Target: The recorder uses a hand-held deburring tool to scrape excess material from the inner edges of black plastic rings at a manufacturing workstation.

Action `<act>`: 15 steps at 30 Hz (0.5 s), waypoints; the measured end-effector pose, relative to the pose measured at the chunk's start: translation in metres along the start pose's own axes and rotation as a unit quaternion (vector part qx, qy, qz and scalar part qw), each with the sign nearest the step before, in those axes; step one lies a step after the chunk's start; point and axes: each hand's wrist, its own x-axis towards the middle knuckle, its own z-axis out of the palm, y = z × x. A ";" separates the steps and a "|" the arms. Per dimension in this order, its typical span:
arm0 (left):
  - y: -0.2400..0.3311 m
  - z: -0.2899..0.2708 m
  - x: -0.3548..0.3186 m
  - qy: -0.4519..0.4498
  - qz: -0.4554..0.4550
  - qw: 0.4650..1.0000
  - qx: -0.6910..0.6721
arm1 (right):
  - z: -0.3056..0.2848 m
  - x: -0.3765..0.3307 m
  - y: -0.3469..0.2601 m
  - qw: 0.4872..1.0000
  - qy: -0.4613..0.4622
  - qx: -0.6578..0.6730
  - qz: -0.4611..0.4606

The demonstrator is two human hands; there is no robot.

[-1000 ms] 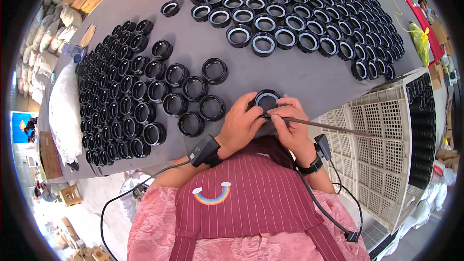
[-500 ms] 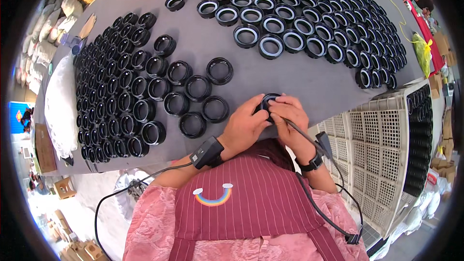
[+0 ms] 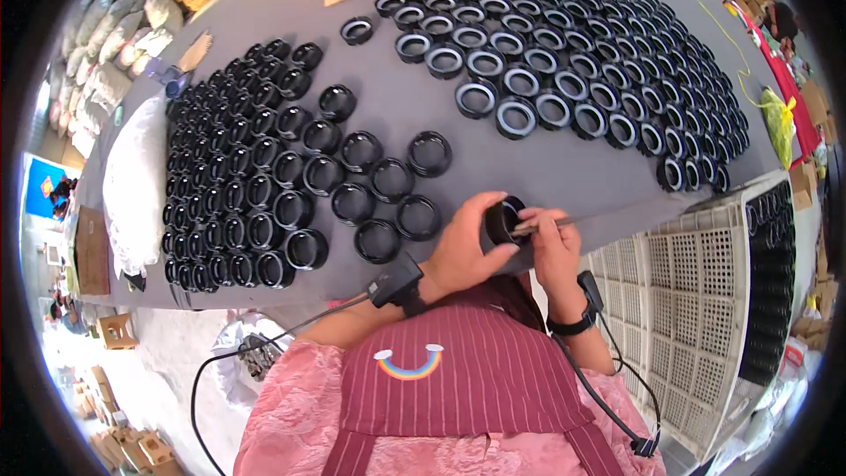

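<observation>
Held ring [image 3: 497, 224] glossy, plastic-looking; tabletop [image 3: 573, 172] matt, smooth; apron [image 3: 476, 375] cloth.

— Open where?
— Just ahead of the hands [image 3: 471, 245], over bare tabletop [image 3: 568, 174], then ahead-left through a gap.
— Blocked where?
— Left of the hands, by black rings [image 3: 262, 194]; farther ahead and right, by pale-lined rings [image 3: 589, 79]; just right, by a white crate [image 3: 648, 300].

Black ring [image 3: 501, 222] partly hidden by fingers [image 3: 481, 204]
</observation>
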 end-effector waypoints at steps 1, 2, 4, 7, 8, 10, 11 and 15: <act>0.009 -0.002 0.003 -0.018 -0.018 1.000 0.003 | 0.006 -0.002 -0.004 0.998 0.009 0.069 -0.010; 0.008 -0.005 0.006 -0.014 -0.014 1.000 0.012 | 0.012 -0.002 -0.005 0.990 0.018 0.137 -0.019; 0.018 -0.010 0.020 0.006 0.088 0.989 0.116 | 0.004 -0.001 -0.003 0.986 0.019 0.163 -0.007; 0.026 -0.028 0.034 -0.063 0.078 0.946 0.308 | -0.009 0.005 0.002 0.982 0.034 0.161 -0.093; 0.025 -0.031 0.038 -0.098 0.051 0.916 0.387 | -0.010 0.005 0.002 0.982 0.032 0.162 -0.096; 0.012 -0.035 0.044 -0.107 0.046 0.889 0.443 | -0.009 0.004 0.000 0.978 0.048 0.190 -0.066; 0.000 -0.035 0.048 -0.076 0.060 0.859 0.503 | -0.008 0.005 0.001 0.978 0.048 0.191 -0.068; 0.004 -0.040 0.076 -0.034 0.046 0.820 0.570 | -0.010 0.005 0.006 0.983 0.022 0.160 -0.090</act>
